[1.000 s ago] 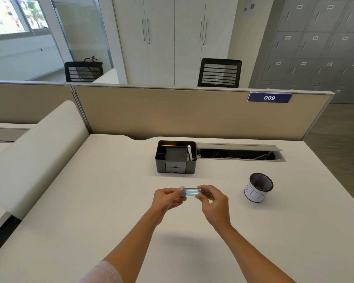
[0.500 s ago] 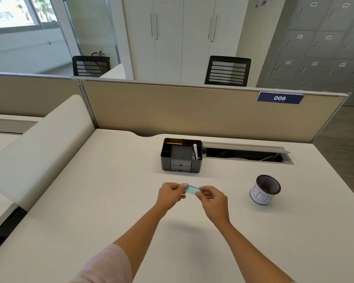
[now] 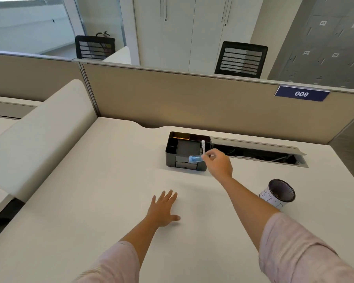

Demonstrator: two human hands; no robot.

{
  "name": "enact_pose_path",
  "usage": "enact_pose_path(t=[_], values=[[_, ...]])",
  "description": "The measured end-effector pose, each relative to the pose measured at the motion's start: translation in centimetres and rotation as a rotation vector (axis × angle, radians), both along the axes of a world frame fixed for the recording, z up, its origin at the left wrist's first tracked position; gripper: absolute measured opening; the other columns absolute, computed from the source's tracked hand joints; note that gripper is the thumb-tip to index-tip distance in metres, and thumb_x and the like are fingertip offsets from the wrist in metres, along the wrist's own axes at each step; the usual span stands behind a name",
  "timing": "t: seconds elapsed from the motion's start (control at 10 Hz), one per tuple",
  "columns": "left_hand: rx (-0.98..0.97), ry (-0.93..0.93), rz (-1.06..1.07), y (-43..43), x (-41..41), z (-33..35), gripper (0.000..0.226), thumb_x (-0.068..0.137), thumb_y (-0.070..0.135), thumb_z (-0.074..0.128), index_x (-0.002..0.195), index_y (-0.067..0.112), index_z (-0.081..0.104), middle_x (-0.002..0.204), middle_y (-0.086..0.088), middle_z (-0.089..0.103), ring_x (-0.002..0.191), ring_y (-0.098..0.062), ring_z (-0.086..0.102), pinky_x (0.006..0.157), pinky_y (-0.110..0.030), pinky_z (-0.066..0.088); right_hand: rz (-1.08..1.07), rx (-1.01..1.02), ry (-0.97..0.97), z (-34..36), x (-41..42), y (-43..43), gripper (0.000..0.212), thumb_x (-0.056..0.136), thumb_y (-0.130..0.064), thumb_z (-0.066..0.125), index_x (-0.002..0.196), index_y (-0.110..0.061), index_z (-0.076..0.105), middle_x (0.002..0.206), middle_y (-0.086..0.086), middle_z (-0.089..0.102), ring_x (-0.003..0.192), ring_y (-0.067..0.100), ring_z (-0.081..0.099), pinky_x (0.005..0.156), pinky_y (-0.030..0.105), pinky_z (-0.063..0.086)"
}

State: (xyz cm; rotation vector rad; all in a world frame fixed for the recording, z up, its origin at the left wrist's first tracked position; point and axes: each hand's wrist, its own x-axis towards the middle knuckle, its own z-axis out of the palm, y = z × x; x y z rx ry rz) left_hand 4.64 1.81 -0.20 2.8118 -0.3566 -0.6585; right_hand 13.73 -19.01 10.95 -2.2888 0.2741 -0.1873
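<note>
My right hand pinches a small blue translucent object by one end and holds it in front of the black desk organizer, just over its front right part. A white pen stands in the organizer's right compartment. My left hand lies flat on the white desk with fingers spread, holding nothing.
A mesh pen cup with a white patterned wrap stands tilted at the right. Behind the organizer an open cable tray cuts into the desk. A beige partition with a blue 009 label bounds the back; a white divider lies left.
Both hands held the blue object before. My left hand let go and came down flat on the desk, while my right hand carried the object forward to the organizer.
</note>
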Motion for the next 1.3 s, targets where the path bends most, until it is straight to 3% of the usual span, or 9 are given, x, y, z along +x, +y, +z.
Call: enact_pose_path(t=[0.2,0.3,0.4,0.6,0.7,0.8,1.0,1.1,1.3], values=[[0.108,0.004,-0.074,-0.5,1.5,-0.9,0.095,0.086,0.061,0.055,0.154,0.03,-0.004,0.165,0.004,-0.009,0.151,-0.023,-0.009,0.121,-0.05,-0.004,-0.035,-0.071,-0.038,-1.0,3.9,1.3,0.021,0.091,-0.033,0.065,0.107,-0.02,0.066,0.096,0.006,0.072,0.081,0.021,0.066,0.06,0.026,0.046],[0.123,0.028,-0.083,-0.9,1.6,-1.7,0.096,0.086,0.058,0.058,0.154,0.032,-0.006,0.165,0.005,-0.01,0.152,-0.022,-0.008,0.121,-0.051,-0.004,-0.039,-0.066,-0.104,-1.7,5.1,2.0,0.021,0.092,-0.032,0.064,0.109,-0.018,0.065,0.097,0.007,0.074,0.082,0.023,0.067,0.067,0.031,0.056],[0.097,0.054,-0.073,-0.8,1.4,-2.5,0.092,0.09,0.053,0.056,0.153,0.034,-0.008,0.164,0.007,-0.013,0.151,-0.021,-0.009,0.121,-0.05,-0.002,0.04,-0.16,-0.072,-2.8,6.3,2.3,0.021,0.093,-0.031,0.062,0.112,-0.022,0.062,0.097,0.006,0.073,0.087,0.025,0.063,0.082,0.033,0.047],[0.064,0.061,-0.067,-0.6,1.4,-2.9,0.092,0.09,0.053,0.056,0.152,0.036,-0.008,0.164,0.009,-0.014,0.151,-0.02,-0.01,0.121,-0.05,-0.001,0.218,-0.459,0.054,-4.4,7.6,1.5,0.025,0.095,-0.021,0.058,0.118,-0.031,0.063,0.102,0.006,0.07,0.097,0.025,0.057,0.088,0.039,0.036],[0.055,0.056,-0.061,-0.5,1.3,-3.1,0.091,0.09,0.053,0.056,0.152,0.037,-0.008,0.164,0.009,-0.014,0.151,-0.019,-0.01,0.121,-0.05,-0.001,0.265,-0.545,0.009,-4.5,7.7,1.3,0.031,0.094,-0.014,0.058,0.12,-0.03,0.065,0.114,0.002,0.067,0.103,0.025,0.056,0.088,0.039,0.034],[0.048,0.047,-0.06,-0.5,1.3,-3.1,0.091,0.089,0.054,0.056,0.152,0.037,-0.008,0.164,0.009,-0.014,0.151,-0.019,-0.01,0.121,-0.051,0.0,0.287,-0.546,-0.027,-4.6,7.6,1.0,0.03,0.093,-0.015,0.06,0.118,-0.029,0.065,0.124,-0.002,0.065,0.107,0.023,0.056,0.086,0.039,0.032],[0.067,0.059,-0.069,-0.7,1.3,-2.4,0.092,0.089,0.054,0.056,0.153,0.036,-0.007,0.164,0.009,-0.013,0.151,-0.019,-0.009,0.121,-0.053,0.0,0.278,-0.457,-0.05,-3.2,6.7,0.4,0.035,0.092,-0.021,0.063,0.126,-0.028,0.06,0.135,0.0,0.058,0.121,0.024,0.051,0.098,0.044,0.032],[0.082,0.042,-0.078,-0.8,1.4,-1.5,0.09,0.09,0.056,0.053,0.153,0.034,-0.007,0.165,0.007,-0.011,0.151,-0.02,-0.008,0.12,-0.053,-0.001,0.293,-0.407,-0.107,-0.5,6.2,-0.4,0.03,0.093,-0.024,0.06,0.123,-0.03,0.06,0.133,-0.002,0.059,0.122,0.022,0.05,0.096,0.042,0.03],[0.015,-0.125,-0.082,-1.7,3.1,2.0,0.084,0.093,0.06,0.044,0.153,0.032,-0.008,0.165,0.005,-0.01,0.151,-0.021,-0.009,0.12,-0.054,-0.002,0.269,-0.245,-0.435,11.6,4.9,-2.4,0.027,0.094,-0.032,0.056,0.12,-0.035,0.061,0.129,-0.01,0.059,0.121,0.017,0.049,0.093,0.036,0.023]])
